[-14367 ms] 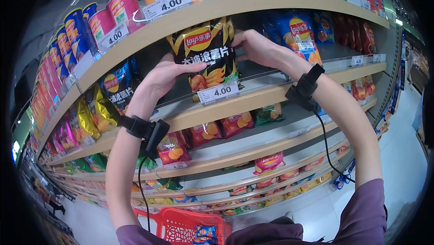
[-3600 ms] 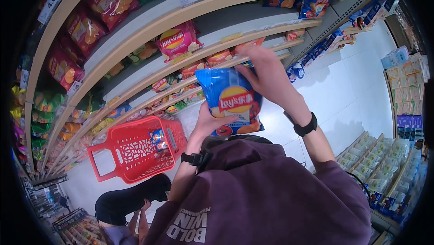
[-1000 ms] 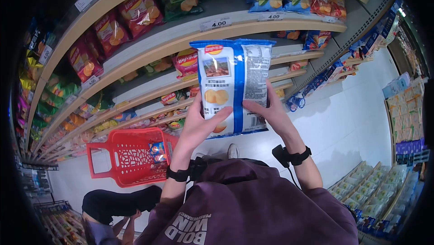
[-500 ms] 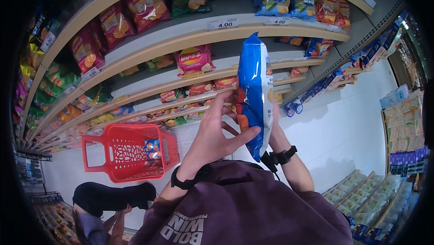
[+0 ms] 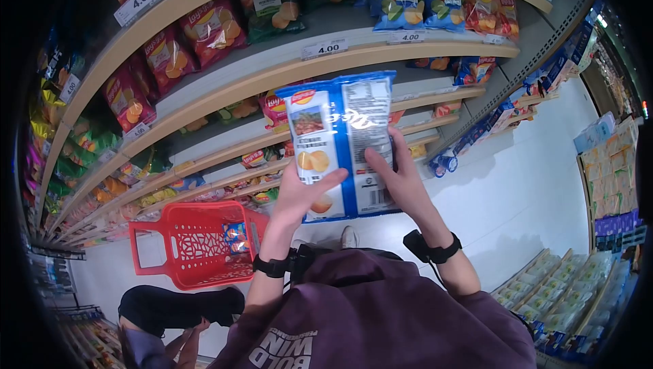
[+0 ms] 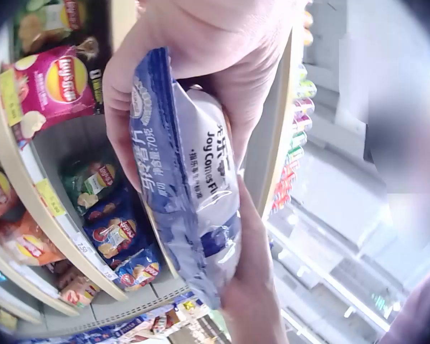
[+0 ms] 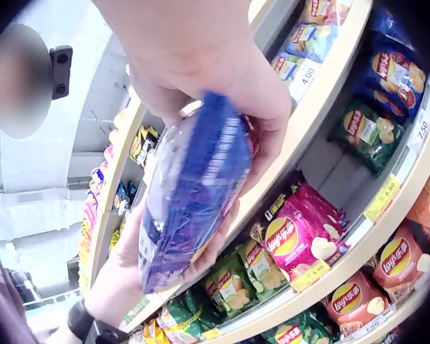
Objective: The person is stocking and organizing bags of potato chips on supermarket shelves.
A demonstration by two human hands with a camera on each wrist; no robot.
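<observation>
I hold a blue and white chip bag (image 5: 338,144) upright in front of the shelves, its printed back towards me. My left hand (image 5: 304,192) grips its lower left side, thumb across the back. My right hand (image 5: 400,180) grips the lower right side, fingers behind. In the left wrist view the chip bag (image 6: 190,179) shows edge-on between both hands. In the right wrist view the chip bag (image 7: 193,186) is clasped by the right hand (image 7: 222,93) from above, with the left hand (image 7: 129,265) below.
Curved wooden shelves (image 5: 272,73) full of chip bags with 4.00 price tags fill the upper left. A red shopping basket (image 5: 201,243) with a small packet inside stands on the white floor at lower left. Another person (image 5: 170,308) crouches beside it. More shelving (image 5: 578,280) lines the right.
Half a second ago the bag stood edge-on to me; it has turned back so its printed back faces me, both hands gripping the lower sides again.
</observation>
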